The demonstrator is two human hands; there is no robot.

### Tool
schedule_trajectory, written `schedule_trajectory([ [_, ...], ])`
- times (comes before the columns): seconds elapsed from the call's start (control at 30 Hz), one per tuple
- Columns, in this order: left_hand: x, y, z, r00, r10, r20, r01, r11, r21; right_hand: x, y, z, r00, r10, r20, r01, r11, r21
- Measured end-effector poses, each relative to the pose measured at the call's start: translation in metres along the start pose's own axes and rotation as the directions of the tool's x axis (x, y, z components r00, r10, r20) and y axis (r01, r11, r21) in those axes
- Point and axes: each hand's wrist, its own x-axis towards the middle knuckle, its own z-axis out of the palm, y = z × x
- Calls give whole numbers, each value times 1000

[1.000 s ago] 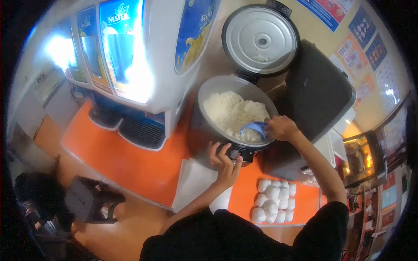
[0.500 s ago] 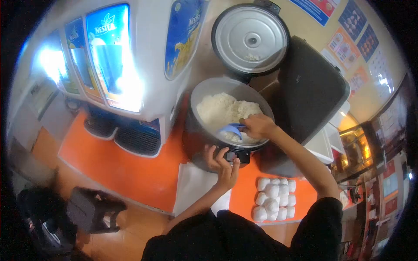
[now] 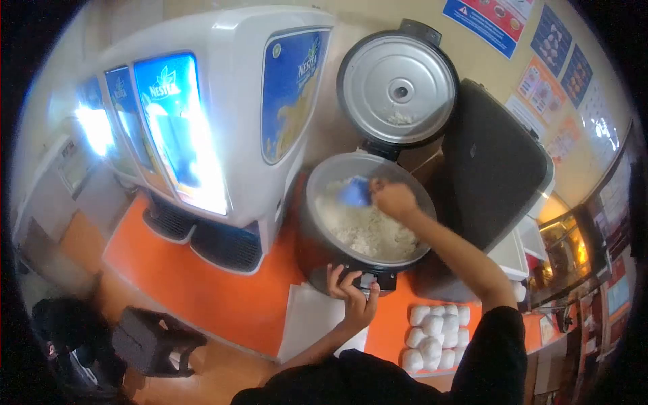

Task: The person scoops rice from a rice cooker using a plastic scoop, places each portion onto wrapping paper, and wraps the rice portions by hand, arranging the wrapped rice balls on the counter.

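A large rice cooker [image 3: 309,251] stands on the orange counter with its lid [image 3: 388,81] raised behind it. Cooked white rice [image 3: 368,233] fills much of the pot. My right hand [image 3: 395,200] grips a blue rice scoop [image 3: 356,193], blurred by motion, over the far part of the rice. Whether the scoop carries rice cannot be made out. My left hand [image 3: 354,295] rests against the cooker's front latch, fingers curled over it and steadying the rim side. A white sheet [image 3: 307,320] lies beneath my left forearm.
Several white wrapped bundles [image 3: 435,341] sit in rows at the counter's right. A drink dispenser [image 3: 236,101] takes up the left side, with black drip trays [image 3: 226,246]. A dark bin with its lid up [image 3: 496,162] stands right of the cooker. A dark stool [image 3: 152,341] is on the floor.
My right hand has moved the blue scoop from the near side of the pot to the far side. The rice surface near the front looks looser. My left hand stays at the latch.
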Motion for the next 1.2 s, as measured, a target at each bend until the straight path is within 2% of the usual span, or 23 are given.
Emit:
schedule_trajectory([
  [0.07, 0, -5, 2, 1000, 21, -4, -21, 1000, 6, 7, -22, 31, 936, -251, -248, 177, 942, -285],
  [0.17, 1, -2, 4, 1000, -2, -13, 2, 1000, 10, 28, -15, 33, 998, -3, -56, -1, 997, -81],
  [0.27, 2, -6, 4, 1000, 16, -14, -16, 1000, 17, 32, -6, 26, 985, 24, 171, -48, 989, 138],
  [0.37, 1, -4, 5, 1000, 7, -4, -7, 1000, -8, 24, -22, 4, 914, -34, 403, -81, 961, 265],
  [0.47, 1, -4, 4, 1000, 2, 14, -2, 1000, -29, 1, -42, -3, 960, 6, 279, -103, 938, 332],
  [0.5, 1, -1, 2, 1000, -2, 29, 3, 1000, -18, -7, -44, -10, 961, 40, 273, -147, 911, 384],
  [0.6, 2, -3, 2, 1000, 8, 27, -8, 1000, 7, -30, -49, -35, 966, 29, 257, -148, 878, 456],
  [0.73, 2, 2, -1, 998, -23, 50, 23, 1000, 13, -56, -54, -56, 966, 17, 256, -133, 887, 442],
  [0.9, 2, -5, 2, 999, 17, 31, -19, 998, 58, -91, -36, -87, 956, 15, 293, -149, 886, 439],
  [1.1, 0, -1, -4, 998, 26, 62, -32, 995, 93, -91, -34, -81, 940, 24, 340, -206, 835, 510],
  [1.2, 3, -5, -2, 997, 43, 66, -49, 995, 90, -89, -2, -74, 944, -69, 323, -133, 816, 562],
])
